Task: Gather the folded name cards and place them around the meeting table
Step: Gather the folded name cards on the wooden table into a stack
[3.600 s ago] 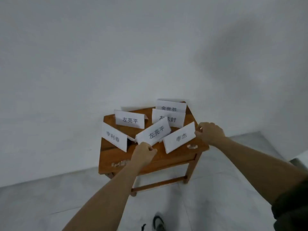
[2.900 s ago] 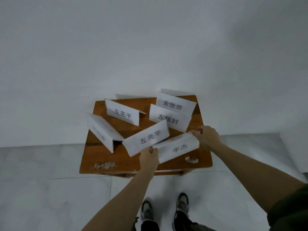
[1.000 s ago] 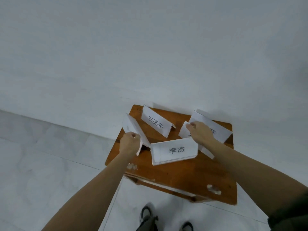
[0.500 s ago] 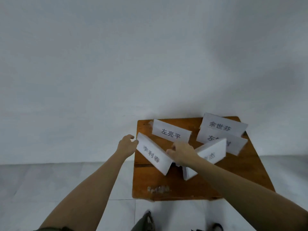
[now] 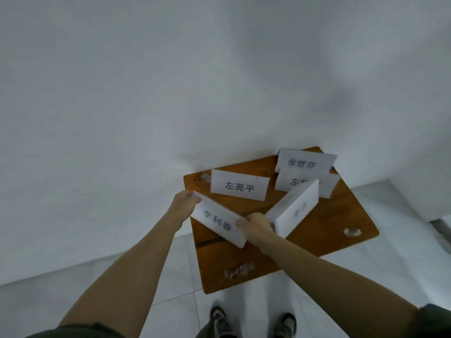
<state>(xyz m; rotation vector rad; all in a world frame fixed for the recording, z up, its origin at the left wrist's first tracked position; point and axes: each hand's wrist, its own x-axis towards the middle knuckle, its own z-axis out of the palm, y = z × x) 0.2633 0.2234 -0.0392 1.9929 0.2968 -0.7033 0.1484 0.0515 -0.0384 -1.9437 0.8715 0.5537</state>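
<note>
Legibly, card 左亮平 (image 5: 240,184) stands near 余世芬 (image 5: 302,162) (李利春 (image 5: 217,222) blurrier)

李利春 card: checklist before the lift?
1. Left hand touching the left end of the 李利春 card: ok.
2. Left hand's grip closed: cannot tell.
3. Right hand pinching the right end: ok.
4. Tilted card beside the right hand secured: cannot tell, contact hidden.
5. All cards gathered: not ok. 左亮平, 余世芬 and one half-hidden card stand on the table.
</note>
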